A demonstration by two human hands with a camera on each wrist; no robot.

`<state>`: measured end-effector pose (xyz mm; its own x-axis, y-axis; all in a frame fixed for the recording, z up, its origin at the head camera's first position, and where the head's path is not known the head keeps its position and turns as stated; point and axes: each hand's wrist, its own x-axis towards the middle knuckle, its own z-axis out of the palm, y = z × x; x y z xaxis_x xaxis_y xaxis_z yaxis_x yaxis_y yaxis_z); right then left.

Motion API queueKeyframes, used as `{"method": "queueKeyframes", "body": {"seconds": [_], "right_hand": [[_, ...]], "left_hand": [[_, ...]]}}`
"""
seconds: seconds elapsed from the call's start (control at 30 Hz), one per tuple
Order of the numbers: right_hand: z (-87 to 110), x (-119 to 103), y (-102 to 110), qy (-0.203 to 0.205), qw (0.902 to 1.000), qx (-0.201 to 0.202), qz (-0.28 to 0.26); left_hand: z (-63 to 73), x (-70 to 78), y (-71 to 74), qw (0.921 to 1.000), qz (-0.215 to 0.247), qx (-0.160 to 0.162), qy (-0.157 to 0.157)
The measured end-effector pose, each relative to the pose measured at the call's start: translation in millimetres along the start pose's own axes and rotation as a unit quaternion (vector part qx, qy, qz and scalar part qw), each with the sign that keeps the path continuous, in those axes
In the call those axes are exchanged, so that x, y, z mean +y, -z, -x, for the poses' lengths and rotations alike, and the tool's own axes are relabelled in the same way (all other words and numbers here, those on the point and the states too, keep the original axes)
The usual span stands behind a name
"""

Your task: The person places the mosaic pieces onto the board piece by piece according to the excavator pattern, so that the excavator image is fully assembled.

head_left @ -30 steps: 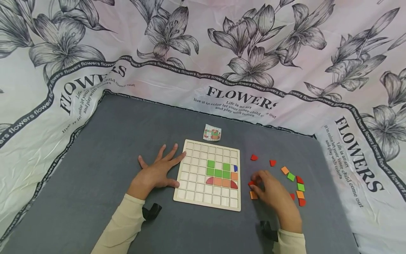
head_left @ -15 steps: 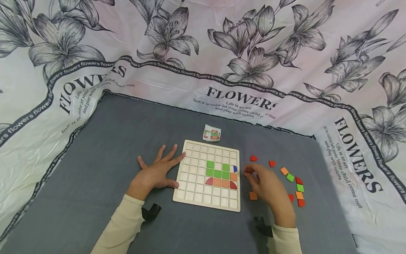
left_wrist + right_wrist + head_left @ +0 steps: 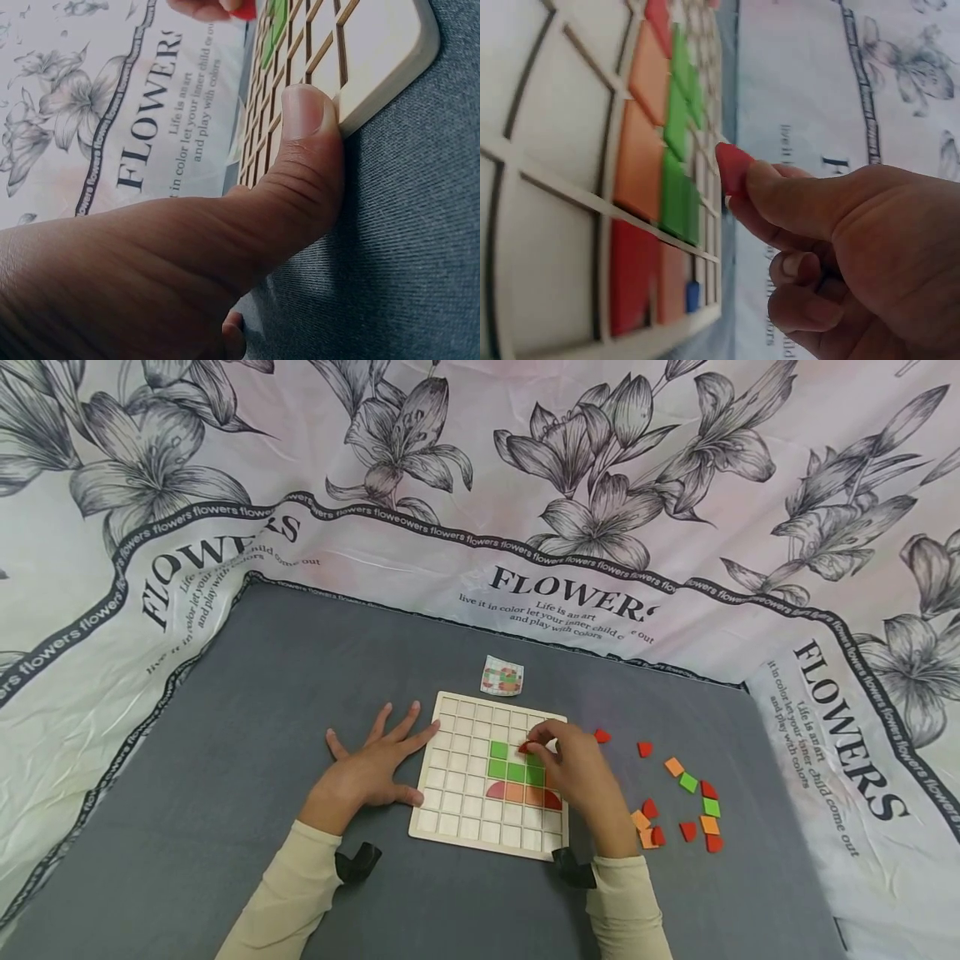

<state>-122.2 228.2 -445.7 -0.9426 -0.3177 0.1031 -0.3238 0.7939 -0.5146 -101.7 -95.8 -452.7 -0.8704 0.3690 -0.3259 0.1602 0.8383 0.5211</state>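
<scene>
A wooden grid board [image 3: 450, 797] lies on the grey cloth, with green squares [image 3: 516, 772], orange squares [image 3: 514, 791] and red rounded pieces [image 3: 496, 789] set in its cells. My left hand [image 3: 367, 770] has its fingers spread at the board's left side; in the left wrist view, the thumb [image 3: 304, 127] rests on the board's edge. Thumb and forefinger of my right hand [image 3: 581, 777] pinch a red quarter-circle piece [image 3: 733, 166], which hangs above the board just past the green squares. In the right wrist view, a small blue piece [image 3: 693, 295] shows at the board's edge.
Behind the board lies a small pattern card [image 3: 502, 676]. Loose red, orange and green pieces [image 3: 687, 782] are scattered on the cloth to the right, some partly overlapping near the right forearm. A flower-printed sheet [image 3: 570, 602] closes off the back and sides.
Carrying the red piece, my right hand has moved left from the cloth to over the board. Loose pieces it had covered now show. The left hand has stayed still.
</scene>
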Motion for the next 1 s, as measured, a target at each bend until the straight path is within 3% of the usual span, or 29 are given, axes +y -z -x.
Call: {"method": "queueKeyframes", "body": {"seconds": [0.7,1.0], "right_hand": [[-5.3,-5.2,-8.0,-0.006,0.9993,-0.027,0.024],[-6.9,-3.6,-12.1,0.014,0.9981,-0.013,0.059]], "left_hand": [[2.7,-0.9,0.7,1.0,0.001,0.006,-0.005],[1.5,-2.5,0.1,0.9999,0.002,0.006,-0.009]]}}
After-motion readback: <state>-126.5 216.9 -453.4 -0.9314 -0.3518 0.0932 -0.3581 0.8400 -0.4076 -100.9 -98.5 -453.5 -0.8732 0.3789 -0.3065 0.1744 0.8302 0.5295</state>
